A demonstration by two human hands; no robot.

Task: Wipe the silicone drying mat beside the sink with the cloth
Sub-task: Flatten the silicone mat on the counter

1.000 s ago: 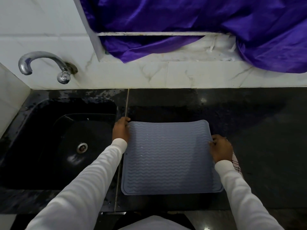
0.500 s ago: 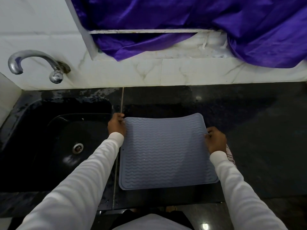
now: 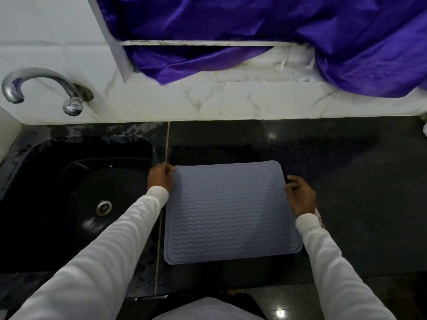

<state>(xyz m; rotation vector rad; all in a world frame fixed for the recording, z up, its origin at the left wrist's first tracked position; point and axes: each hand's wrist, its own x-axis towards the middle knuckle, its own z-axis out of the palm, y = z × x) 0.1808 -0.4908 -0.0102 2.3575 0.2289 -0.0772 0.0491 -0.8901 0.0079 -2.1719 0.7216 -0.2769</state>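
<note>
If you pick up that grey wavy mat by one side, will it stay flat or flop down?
The mat would probably flop: it looks thin, and its far edge already bows where the left hand and right hand pinch it. Its ridges likely help grip.

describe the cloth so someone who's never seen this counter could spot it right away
Start at the black sink and cross the grey silicone mat lying beside it. Under the right hand and wrist at the mat's right edge, the cloth peeks out, the only white fabric with dark lines on the dark counter.

The grey silicone mat looks matt, ribbed with wavy ridges. The table is dark polished stone, glossy like the black sink. The tap is shiny metal; purple cloth has a satin sheen.
</note>
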